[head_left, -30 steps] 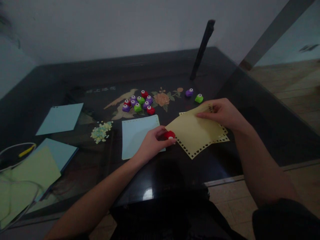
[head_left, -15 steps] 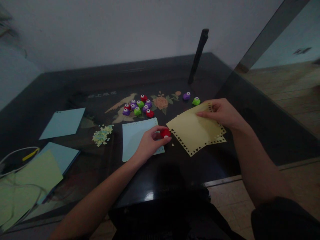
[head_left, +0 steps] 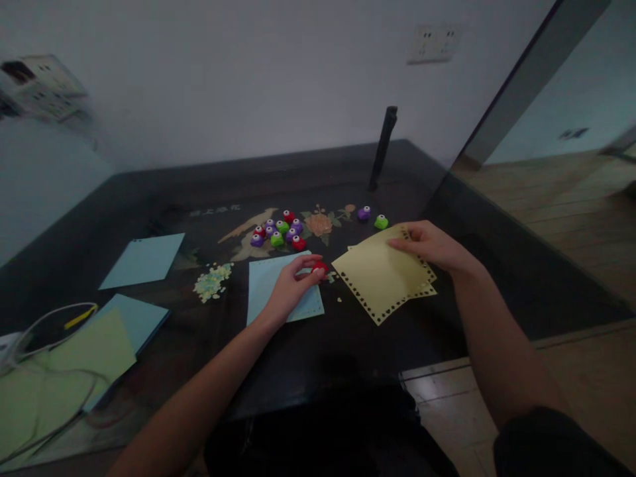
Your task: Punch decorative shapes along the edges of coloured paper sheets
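Fingers curled, the left hand (head_left: 291, 286) gripped a rounded red punch (head_left: 319, 267) at the smooth blue paper's (head_left: 262, 285) two o'clock edge, while the right hand (head_left: 433, 246), nearly closed, pinched thin, hole-edged yellow paper (head_left: 373, 275) at three o'clock over the glossy table (head_left: 308, 368).

The left hand (head_left: 291, 285) grips a small red punch (head_left: 319, 268) between thumb and fingers, over the right edge of a blue sheet (head_left: 268, 285) lying on the dark table (head_left: 209, 371). Over to the right, the right hand (head_left: 431, 246) pinches the far right corner of a yellow sheet (head_left: 372, 271), whose edges show rows of little cut-out shapes; another yellow sheet (head_left: 427, 291) pokes out from under it. Between the blue and yellow sheets lie a few paper bits (head_left: 339, 300). A cluster of purple, green and red punches (head_left: 277, 239) sits beyond the blue sheet, and a heap of pale confetti (head_left: 211, 283) lies to its left.
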The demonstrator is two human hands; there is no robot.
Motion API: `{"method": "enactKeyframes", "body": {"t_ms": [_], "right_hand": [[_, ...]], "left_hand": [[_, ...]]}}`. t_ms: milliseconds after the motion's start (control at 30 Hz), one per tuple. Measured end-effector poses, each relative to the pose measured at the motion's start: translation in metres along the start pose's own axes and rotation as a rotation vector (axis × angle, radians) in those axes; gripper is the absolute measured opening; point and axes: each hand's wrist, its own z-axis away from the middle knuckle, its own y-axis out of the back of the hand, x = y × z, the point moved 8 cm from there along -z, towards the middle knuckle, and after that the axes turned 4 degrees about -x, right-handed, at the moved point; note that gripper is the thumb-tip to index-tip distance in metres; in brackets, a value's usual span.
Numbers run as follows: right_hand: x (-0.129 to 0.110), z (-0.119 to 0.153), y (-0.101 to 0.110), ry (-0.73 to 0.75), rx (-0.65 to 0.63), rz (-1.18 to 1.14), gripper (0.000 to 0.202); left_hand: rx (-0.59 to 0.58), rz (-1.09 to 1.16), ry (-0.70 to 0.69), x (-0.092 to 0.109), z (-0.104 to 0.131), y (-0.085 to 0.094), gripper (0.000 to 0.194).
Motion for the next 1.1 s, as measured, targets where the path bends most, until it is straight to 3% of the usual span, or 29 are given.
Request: {"method": "enactKeyframes", "body": {"t_ms": [400,600,800,933,1100], "right_hand": [[0.018,0.009,0.002,-0.037,-0.033,0.020,0.033],[0.014,0.005,-0.002,0.043,-0.049,0.187,0.028],[0.010,0.001,-0.005,0.115,-0.045,0.328,0.023],[0.009,-0.003,-0.007,0.148,-0.031,0.380,0.019],[0.011,-0.007,-0.007,0.192,0.013,0.411,0.015]], "left_hand": [[-0.024,-0.042,-0.058,0.022,-0.015,-0.008,0.037],[-0.100,-0.106,-0.143,0.033,-0.075,-0.035,0.032],[-0.080,-0.531,-0.276,0.033,-0.146,-0.064,0.020],[-0.012,-0.864,-0.284,0.031,-0.170,-0.071,0.021],[-0.012,-0.934,-0.285,0.028,-0.181,-0.074,0.016]]}}
